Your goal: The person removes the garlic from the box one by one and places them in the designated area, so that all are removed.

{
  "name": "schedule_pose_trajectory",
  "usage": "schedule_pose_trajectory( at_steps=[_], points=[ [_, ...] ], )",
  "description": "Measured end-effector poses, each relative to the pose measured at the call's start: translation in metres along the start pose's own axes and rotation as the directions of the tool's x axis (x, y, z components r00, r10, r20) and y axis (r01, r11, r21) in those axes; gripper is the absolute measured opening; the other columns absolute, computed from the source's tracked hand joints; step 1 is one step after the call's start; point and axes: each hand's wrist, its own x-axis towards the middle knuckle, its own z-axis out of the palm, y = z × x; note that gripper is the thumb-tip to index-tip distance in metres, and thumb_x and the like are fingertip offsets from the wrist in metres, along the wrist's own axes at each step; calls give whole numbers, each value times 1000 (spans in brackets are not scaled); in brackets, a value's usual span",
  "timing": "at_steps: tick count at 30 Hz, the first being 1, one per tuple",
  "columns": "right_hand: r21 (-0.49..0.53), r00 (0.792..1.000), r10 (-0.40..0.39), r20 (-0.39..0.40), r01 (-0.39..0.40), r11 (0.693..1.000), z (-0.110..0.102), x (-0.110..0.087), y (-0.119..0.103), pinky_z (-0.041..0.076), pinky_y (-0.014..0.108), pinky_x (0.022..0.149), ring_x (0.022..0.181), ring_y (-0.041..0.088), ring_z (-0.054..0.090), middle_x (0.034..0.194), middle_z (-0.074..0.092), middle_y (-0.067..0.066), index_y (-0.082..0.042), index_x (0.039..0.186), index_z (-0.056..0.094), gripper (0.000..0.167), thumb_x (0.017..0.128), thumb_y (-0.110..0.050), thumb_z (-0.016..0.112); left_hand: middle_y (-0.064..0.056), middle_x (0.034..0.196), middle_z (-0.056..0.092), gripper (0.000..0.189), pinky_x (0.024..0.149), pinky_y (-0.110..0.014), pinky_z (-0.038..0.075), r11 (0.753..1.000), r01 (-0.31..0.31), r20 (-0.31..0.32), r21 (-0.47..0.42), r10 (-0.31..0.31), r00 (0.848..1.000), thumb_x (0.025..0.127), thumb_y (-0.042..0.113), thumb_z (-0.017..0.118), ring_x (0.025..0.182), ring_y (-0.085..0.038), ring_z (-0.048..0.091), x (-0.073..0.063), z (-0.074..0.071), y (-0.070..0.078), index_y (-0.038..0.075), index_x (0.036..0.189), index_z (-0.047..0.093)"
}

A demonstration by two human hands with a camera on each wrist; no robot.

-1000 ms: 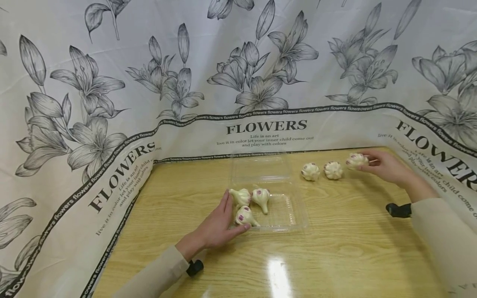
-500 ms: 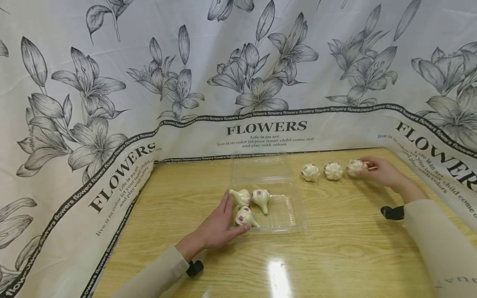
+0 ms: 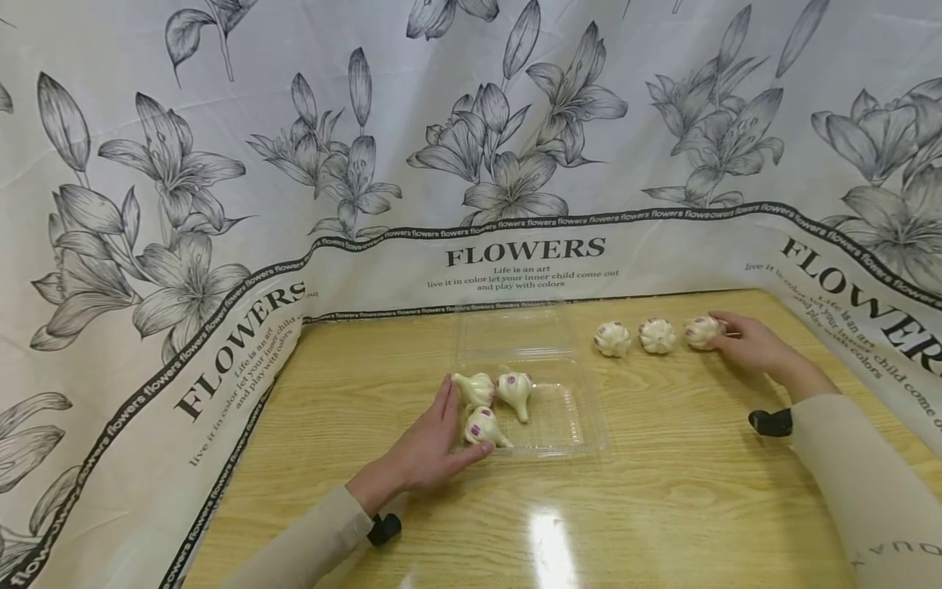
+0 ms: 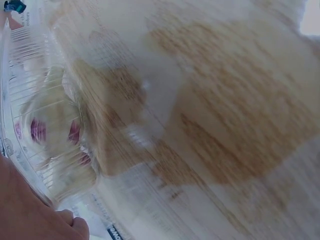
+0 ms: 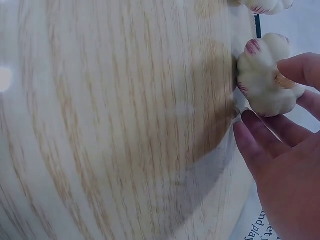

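At the right end of a short row of bulbs, my right hand (image 3: 758, 348) holds a white garlic bulb (image 3: 702, 333) with purple marks. In the right wrist view its thumb lies on this garlic bulb (image 5: 265, 75), with the other fingers around the far side. Left of it sit another garlic bulb (image 3: 657, 336) and an end one (image 3: 612, 339). My left hand (image 3: 427, 448) grips the left side of a clear plastic container (image 3: 589, 446), thumb at the front edge. Inside that container lie three garlic bulbs (image 3: 513, 393), grouped at its left.
The container's clear lid (image 3: 508, 331) lies folded back toward the curtain. A white floral curtain (image 3: 530, 274) borders the wooden table (image 3: 648, 491) at the back and sides. The table's surface stretches out in front of the container.
My right hand has come down slightly and toward me, bringing its garlic bulb level with the row on the table. The left hand and the container have stayed put.
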Motion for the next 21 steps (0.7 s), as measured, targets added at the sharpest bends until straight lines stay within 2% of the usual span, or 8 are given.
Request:
schedule_pose_trajectory(
  at_steps=[6, 14, 21],
  points=[
    [16, 1000, -2, 3, 2, 1000, 1, 2, 5, 30, 75, 108, 131, 66, 32, 144, 28, 52, 16, 154, 19, 65, 109, -21, 47, -18, 169, -14, 116, 123, -43, 25, 1000, 0, 3, 5, 0, 1000, 93, 82, 39, 153, -39, 20, 0, 1, 0, -1, 162, -6],
    [-16, 1000, 12, 22, -11, 1000, -2, -4, 3, 32, 74, 107, 131, 66, 33, 146, 27, 50, 15, 156, 11, 75, 109, -31, 48, -18, 169, -14, 117, 123, -43, 26, 1000, 4, 4, -2, -4, 1000, 93, 82, 39, 152, -39, 21, -1, -1, 2, -1, 162, -6],
    [-21, 999, -39, -3, 39, 999, -10, -15, -8, 36, 76, 103, 128, 67, 35, 147, 27, 49, 13, 157, 13, 74, 109, -31, 50, -19, 168, -13, 117, 123, -43, 26, 1000, -5, 1, 2, 5, 1000, 92, 83, 38, 152, -39, 21, -1, -2, 2, -1, 162, -6]
  ],
)
